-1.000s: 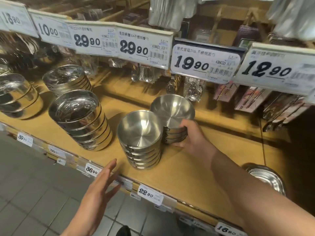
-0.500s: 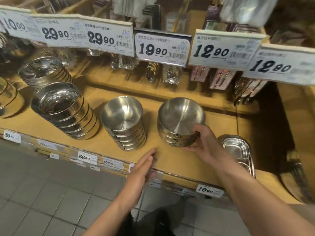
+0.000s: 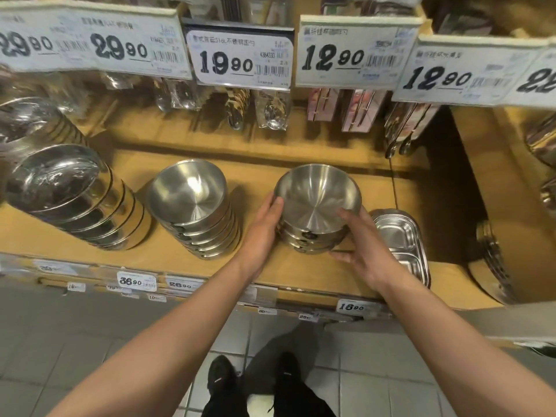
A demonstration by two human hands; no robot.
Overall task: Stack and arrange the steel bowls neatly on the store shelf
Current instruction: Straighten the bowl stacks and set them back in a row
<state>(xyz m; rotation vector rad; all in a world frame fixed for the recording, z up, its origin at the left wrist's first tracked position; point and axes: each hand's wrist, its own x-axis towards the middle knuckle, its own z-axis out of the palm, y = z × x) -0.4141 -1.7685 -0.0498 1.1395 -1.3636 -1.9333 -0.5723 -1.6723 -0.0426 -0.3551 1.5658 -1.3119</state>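
Both hands on the short stack of round brushed-steel bowls, which sits on the tan wooden store shelf between the palms. Left hand presses flat against the stack's left wall, fingers extended upward, fingertips at the top bowl's rim. Right hand cups the right side, fingers curled round the lower bowls, thumb lying along the base near the shelf. Step in hand, as judged: squaring up and positioning this stack, bowls look slightly off-centre under the top one. Just beyond the right hand, nearly touching its knuckles, lies a rectangular divided steel tray. Off to the left of the left hand, apart from it, stands a taller stack of the same matte steel bowls, leaning a bit; further left, a tilted stack of shiny mirror-finish steel bowls. Next move probably calls for an even squeeze from both sides to align rims, then sliding the stack in line with its left neighbour without bumping the tray.
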